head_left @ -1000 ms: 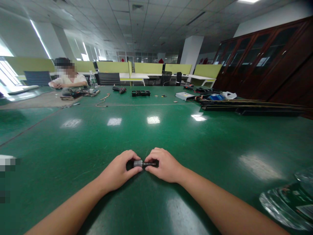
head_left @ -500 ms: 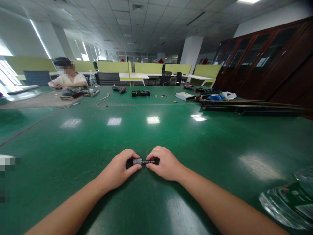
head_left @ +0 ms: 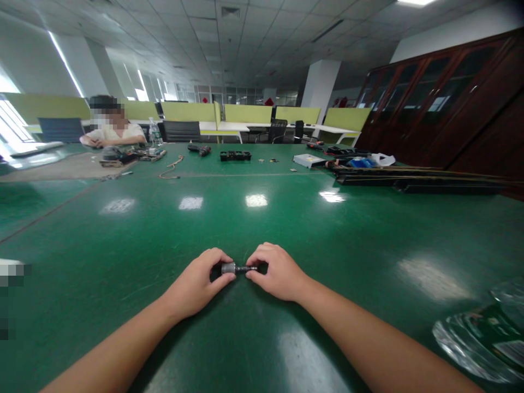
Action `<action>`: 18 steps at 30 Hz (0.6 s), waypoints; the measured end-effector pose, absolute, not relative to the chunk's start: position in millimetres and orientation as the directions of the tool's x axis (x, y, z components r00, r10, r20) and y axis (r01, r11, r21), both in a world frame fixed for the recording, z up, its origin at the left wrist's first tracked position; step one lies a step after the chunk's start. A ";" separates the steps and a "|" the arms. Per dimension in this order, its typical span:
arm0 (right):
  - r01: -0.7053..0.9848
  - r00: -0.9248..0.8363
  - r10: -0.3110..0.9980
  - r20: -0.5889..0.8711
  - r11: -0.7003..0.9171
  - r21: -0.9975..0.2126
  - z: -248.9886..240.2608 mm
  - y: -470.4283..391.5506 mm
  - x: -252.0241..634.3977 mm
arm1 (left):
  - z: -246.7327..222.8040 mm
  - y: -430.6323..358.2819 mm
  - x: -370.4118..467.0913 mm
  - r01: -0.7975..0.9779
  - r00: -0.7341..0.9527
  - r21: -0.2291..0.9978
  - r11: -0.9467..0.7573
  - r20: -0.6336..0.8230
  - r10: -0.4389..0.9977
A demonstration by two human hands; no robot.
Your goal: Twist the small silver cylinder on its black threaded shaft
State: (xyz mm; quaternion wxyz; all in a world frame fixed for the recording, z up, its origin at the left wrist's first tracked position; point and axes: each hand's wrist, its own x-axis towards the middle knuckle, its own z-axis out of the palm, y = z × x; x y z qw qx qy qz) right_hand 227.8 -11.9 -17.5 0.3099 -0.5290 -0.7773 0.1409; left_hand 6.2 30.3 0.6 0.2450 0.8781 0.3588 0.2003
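A small metal part lies level between my hands, low over the green table [head_left: 262,224]. Its left end is a thick grey cylinder [head_left: 228,268]; a thin dark shaft [head_left: 242,269] runs out to the right. My left hand [head_left: 203,281] pinches the cylinder between thumb and fingers. The shaft's right end sits between the thumb and fingertips of my right hand [head_left: 276,272]. Whether the part touches the tabletop I cannot tell.
At the right edge lies a clear plastic bottle [head_left: 483,341]. Farther back are a power drill [head_left: 199,149], a black tray [head_left: 235,156], a cord [head_left: 172,168], a white box [head_left: 309,160] and long black bars [head_left: 409,179]. A person [head_left: 114,128] sits at the far left.
The metal part and my left hand have shifted very slightly to the left. My right thumb and fingertips are slightly farther from the cylinder, nearer the shaft's end.
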 end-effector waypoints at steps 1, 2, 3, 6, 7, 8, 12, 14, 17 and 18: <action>0.739 -0.246 0.911 0.331 0.397 -0.544 -17.5 -11.7 228.1 | 1.0 30.0 6.3 0.536 0.658 0.574 -0.619 0.175 0.732; 0.743 -0.243 0.912 0.329 0.393 -0.541 -17.4 -11.6 228.4 | 1.2 29.7 6.4 0.540 0.654 0.574 -0.616 0.175 0.736; 0.747 -0.238 0.914 0.327 0.388 -0.540 -17.4 -11.5 228.7 | 1.3 29.5 6.5 0.543 0.650 0.574 -0.613 0.175 0.740; 0.754 -0.219 0.919 0.327 0.372 -0.542 -17.7 -11.4 229.4 | 0.3 29.6 6.4 0.549 0.639 0.577 -0.604 0.175 0.749; 0.755 -0.214 0.920 0.328 0.369 -0.542 -17.8 -11.4 229.6 | -0.1 29.8 6.4 0.551 0.638 0.578 -0.602 0.174 0.750; 0.756 -0.212 0.921 0.328 0.367 -0.542 -18.0 -11.3 229.6 | -0.5 30.0 6.4 0.550 0.637 0.579 -0.602 0.175 0.750; 0.757 -0.214 0.922 0.324 0.366 -0.541 -17.9 -11.5 229.9 | -0.1 30.4 6.6 0.551 0.640 0.580 -0.600 0.168 0.749; 0.765 -0.199 0.925 0.323 0.352 -0.539 -17.4 -11.6 230.8 | 0.8 30.3 6.8 0.556 0.639 0.580 -0.596 0.160 0.752; 0.804 -0.127 0.942 0.312 0.282 -0.524 -16.5 -11.0 233.8 | 1.4 30.5 6.9 0.561 0.629 0.580 -0.590 0.164 0.760; 0.816 -0.097 0.948 0.305 0.251 -0.520 -16.1 -10.7 234.9 | 1.2 30.7 6.9 0.562 0.625 0.580 -0.590 0.169 0.762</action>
